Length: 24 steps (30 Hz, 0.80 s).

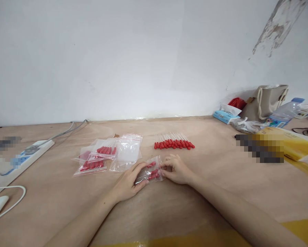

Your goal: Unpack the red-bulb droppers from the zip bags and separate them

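Holds bag (149, 170) between both hands, at or just above table (149, 216). Clasps left end with left hand (130, 181), thumb at near edge, fingers over far edge. Pinches zip end between thumb and fingers of right hand (177, 169). Shows red pieces (154, 174) through film. Beyond, in row: red-ended sticks (173, 144). Farther left: filled bags (93, 164), overlapping, beside flat bags (127, 152).
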### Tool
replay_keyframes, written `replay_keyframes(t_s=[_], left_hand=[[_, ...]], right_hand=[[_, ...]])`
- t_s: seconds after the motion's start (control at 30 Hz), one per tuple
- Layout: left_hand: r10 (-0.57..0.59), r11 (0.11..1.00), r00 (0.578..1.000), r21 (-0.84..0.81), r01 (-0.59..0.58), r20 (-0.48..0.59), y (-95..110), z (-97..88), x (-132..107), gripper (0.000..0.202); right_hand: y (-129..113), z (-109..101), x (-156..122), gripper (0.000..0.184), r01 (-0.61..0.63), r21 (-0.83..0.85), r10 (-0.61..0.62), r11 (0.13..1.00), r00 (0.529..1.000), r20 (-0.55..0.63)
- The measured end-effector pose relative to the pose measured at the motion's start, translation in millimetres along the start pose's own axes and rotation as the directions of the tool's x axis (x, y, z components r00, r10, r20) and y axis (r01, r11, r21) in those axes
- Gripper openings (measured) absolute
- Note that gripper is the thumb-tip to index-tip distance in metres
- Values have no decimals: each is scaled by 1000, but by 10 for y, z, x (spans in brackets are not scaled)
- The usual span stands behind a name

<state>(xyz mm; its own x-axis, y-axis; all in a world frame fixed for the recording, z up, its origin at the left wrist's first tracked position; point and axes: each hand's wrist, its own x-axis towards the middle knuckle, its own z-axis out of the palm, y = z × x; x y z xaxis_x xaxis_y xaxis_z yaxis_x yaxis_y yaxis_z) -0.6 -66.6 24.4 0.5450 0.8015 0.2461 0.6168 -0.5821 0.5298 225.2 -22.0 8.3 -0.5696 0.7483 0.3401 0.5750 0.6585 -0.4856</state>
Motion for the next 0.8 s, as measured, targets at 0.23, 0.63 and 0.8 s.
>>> replay_keyframes(t_s=[0.23, 0.63, 0.8], left_hand=[[17, 1000, 1000, 12, -17, 1, -19, 7, -13, 46], [-4, 998, 1000, 69, 5, -18, -71, 41, -30, 47], [-1, 997, 1000, 76, 2, -10, -54, 28, -22, 46]], right_hand=[[-60, 110, 47, 15, -72, 95, 75, 993, 997, -33], [-79, 12, 54, 29, -56, 287, 29, 956, 995, 98], [-89, -16, 51, 24, -32, 328, -26, 944, 985, 171]])
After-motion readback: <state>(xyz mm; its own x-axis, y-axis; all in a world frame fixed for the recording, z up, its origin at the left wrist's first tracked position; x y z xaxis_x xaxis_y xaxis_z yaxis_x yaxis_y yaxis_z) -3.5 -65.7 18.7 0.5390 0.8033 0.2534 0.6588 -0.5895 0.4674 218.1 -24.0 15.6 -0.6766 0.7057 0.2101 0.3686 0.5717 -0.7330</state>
